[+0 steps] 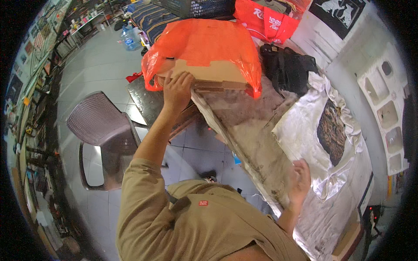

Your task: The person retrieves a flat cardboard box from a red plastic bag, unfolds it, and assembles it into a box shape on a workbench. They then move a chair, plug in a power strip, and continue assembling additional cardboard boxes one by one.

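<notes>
My left hand (177, 89) reaches forward to a flat brown cardboard box (220, 71). Its fingers are bent over the near left corner of the cardboard, and the thumb is hidden. A shiny orange plastic bag (204, 41) covers the far part of the box, its mouth facing me so that the near edges of layered cardboard show. Bag and box rest on the far end of the stained table (244, 117). Above the table's right side hangs my right hand (299, 180), slightly blurred, with loosely curled fingers apart and nothing visible in them. It is nearest to a crumpled white cloth (300, 126).
A black bag (289, 67) lies right of the orange bag. Behind stand a red carrier bag (272, 21) and a dark crate (198, 8). A plastic chair (98, 119) is at the left, with a water bottle (129, 40) beyond. A white compartmented panel (385, 111) is along the right wall.
</notes>
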### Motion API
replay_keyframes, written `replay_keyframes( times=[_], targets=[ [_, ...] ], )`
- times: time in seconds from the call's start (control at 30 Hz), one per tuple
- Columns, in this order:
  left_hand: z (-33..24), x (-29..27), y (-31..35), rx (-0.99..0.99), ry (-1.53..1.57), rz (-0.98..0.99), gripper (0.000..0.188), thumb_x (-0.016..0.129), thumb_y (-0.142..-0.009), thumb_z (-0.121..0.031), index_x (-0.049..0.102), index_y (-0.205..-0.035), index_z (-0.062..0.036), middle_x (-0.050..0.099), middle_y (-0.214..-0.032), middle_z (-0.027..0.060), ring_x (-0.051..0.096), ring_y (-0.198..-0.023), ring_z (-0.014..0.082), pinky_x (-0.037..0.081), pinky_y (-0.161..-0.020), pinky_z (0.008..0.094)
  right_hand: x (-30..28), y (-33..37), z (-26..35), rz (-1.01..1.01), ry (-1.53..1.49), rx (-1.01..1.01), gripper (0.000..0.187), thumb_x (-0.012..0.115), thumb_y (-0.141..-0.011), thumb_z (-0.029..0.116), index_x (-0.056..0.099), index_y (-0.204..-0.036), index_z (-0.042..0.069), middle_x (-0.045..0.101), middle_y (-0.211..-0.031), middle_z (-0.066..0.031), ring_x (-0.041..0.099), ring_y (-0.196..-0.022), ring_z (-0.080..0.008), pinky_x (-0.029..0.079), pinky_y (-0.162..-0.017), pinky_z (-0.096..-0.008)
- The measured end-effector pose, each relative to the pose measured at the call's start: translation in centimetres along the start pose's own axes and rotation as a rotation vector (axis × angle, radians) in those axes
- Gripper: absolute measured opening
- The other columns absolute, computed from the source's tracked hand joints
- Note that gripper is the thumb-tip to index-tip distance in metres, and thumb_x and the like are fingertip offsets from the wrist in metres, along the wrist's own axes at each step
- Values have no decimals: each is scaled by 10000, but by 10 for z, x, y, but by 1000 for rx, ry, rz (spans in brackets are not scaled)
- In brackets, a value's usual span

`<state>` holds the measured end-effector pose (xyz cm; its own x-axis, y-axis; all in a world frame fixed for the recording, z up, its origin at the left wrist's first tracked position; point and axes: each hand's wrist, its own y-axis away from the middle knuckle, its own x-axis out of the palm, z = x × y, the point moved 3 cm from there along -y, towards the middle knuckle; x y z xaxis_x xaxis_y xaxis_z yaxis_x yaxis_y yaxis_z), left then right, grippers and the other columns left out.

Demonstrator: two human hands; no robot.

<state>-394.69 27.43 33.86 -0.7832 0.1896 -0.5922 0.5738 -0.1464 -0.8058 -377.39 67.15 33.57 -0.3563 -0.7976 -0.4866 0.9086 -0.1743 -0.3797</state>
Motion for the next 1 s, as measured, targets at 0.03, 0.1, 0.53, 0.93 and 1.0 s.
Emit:
replay_keyframes(
  times=[0.03,0.1,0.53,0.93,1.0],
  targets=[
    [1,0,-3,15,-17,-43,187,506,-726,-74,556,-905,-96,599,-966,26,542,-969,179,308,-939,436,14,-1,0,14,-116,57,313,540,-761,-46,512,-1070,-14,550,-961,-68,518,-833,-127,416,-741,-252],
    [3,-5,-7,63,-4,-88,198,509,-715,-52,540,-910,-63,600,-931,52,552,-933,201,355,-896,400,34,-3,2,97,86,-7,301,548,-738,-47,527,-1035,-6,554,-928,-63,524,-791,-121,416,-719,-244],
    [-26,-24,4,167,150,20,342,594,-759,-280,563,-1022,-65,600,-942,55,546,-910,201,372,-809,370,33,-4,-4,49,-43,-2,192,544,-721,-57,563,-906,-8,549,-814,-46,495,-692,-106,406,-651,-224],
    [12,-26,-20,110,250,95,218,529,-743,-95,619,-940,-124,620,-1006,11,553,-990,170,347,-878,385,31,-2,-21,-35,-63,57,141,566,-737,-25,577,-874,6,575,-764,-55,531,-663,-126,422,-617,-232],
    [15,-28,-17,87,270,74,226,526,-735,-74,619,-935,-122,623,-1000,13,557,-981,166,342,-871,372,31,-2,-22,-36,-89,102,132,559,-737,-29,575,-865,2,574,-765,-54,528,-662,-122,423,-618,-233]
  ],
)
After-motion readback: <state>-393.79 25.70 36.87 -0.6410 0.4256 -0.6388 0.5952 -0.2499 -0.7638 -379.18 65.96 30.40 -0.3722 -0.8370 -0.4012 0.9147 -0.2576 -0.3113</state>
